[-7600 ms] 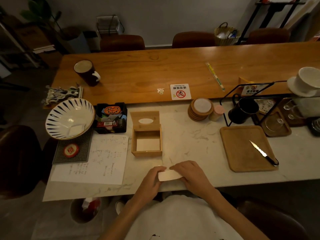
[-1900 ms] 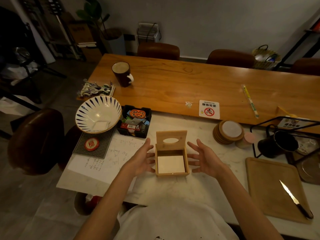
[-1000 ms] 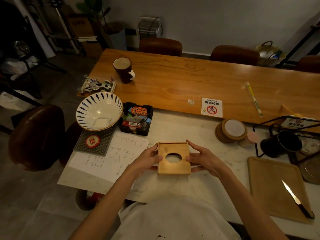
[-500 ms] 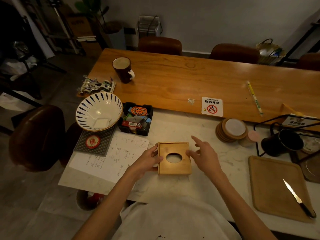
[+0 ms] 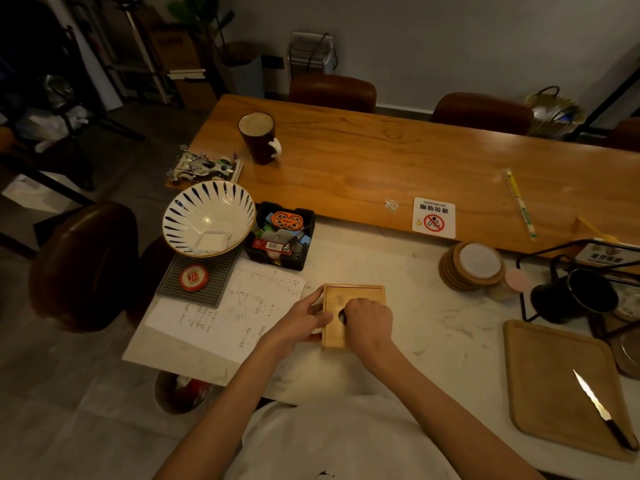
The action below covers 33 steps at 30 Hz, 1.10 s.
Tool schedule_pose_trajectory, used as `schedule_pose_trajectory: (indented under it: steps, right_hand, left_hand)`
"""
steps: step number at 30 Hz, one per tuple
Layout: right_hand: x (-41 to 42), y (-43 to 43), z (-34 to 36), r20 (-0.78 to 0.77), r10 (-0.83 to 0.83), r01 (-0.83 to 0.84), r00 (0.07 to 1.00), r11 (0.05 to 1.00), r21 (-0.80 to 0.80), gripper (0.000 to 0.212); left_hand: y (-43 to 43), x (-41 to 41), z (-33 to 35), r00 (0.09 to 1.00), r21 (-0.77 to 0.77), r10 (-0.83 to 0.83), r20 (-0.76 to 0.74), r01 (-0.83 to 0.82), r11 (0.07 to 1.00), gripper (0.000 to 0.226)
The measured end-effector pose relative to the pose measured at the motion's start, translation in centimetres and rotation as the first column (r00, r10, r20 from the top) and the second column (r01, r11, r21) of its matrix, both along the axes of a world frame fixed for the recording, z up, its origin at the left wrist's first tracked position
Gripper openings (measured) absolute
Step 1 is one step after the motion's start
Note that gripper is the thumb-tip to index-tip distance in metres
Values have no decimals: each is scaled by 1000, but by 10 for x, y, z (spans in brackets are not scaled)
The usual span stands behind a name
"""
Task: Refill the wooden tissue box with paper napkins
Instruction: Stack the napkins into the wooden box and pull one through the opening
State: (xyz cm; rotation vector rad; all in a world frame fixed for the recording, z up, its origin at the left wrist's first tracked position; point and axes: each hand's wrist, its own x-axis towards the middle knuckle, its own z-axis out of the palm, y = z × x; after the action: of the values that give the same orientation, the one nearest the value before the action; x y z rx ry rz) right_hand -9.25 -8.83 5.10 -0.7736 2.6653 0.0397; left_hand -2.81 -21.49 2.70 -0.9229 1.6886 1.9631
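At the centre of the frame, a closed wooden tissue box (image 5: 353, 306) sits on the pale marble worktop (image 5: 408, 271). The left hand (image 5: 300, 323) grips its left side. The right hand (image 5: 369, 322) rests curled on the lid, fingers at the oval opening; whether they pinch anything cannot be told.

White sign (image 5: 433, 218) on the wooden tabletop (image 5: 363, 161), "NO SMOKING" seen upside down, red prohibition symbol, handwritten sheet (image 5: 228, 310) unreadable
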Motion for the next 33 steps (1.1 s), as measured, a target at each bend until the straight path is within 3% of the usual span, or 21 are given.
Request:
schedule_pose_trajectory:
  steps: [5,11,17,19,21,23,25,29,33]
  right_hand:
    - [0,3,-1,50,-48,50,998,998,-41,40]
    - [-2,9,-8,45,-14,19,999,995,-97,20]
    - [-15,29,-7,19,49,-46,999,987,-154,18]
    - [-15,43,-4,16,39,-35,999,975,-221,18]
    - [-10,53,-4,3,27,-25,1000,957,-290,18]
    - [-4,61,-6,-31,19,-29,999,932,-360,16]
    - [2,65,-11,-65,1,-28,998,911,-412,11]
    - [10,71,-21,-124,-33,-28,992,888,-459,3]
    - [11,73,-23,-152,-41,-40,988,871,-490,7]
  left_hand:
    - [-1,0,-3,1000,3,17,7,-17,1000,66]
    - [0,-1,-4,999,1,34,14,-34,999,65]
    - [1,0,-10,998,-37,58,34,-57,998,66]
    - [5,2,-11,997,-100,76,-3,-75,992,66]
    - [11,4,-11,991,-259,32,-130,-65,964,61]
    - [15,3,-13,958,-469,-108,-267,-31,883,55]
    - [17,2,-13,929,-593,-232,-289,16,805,43]
    - [20,-1,-9,879,-686,-414,-234,152,712,24]
    - [19,-7,-4,894,-670,-403,-193,180,720,9]
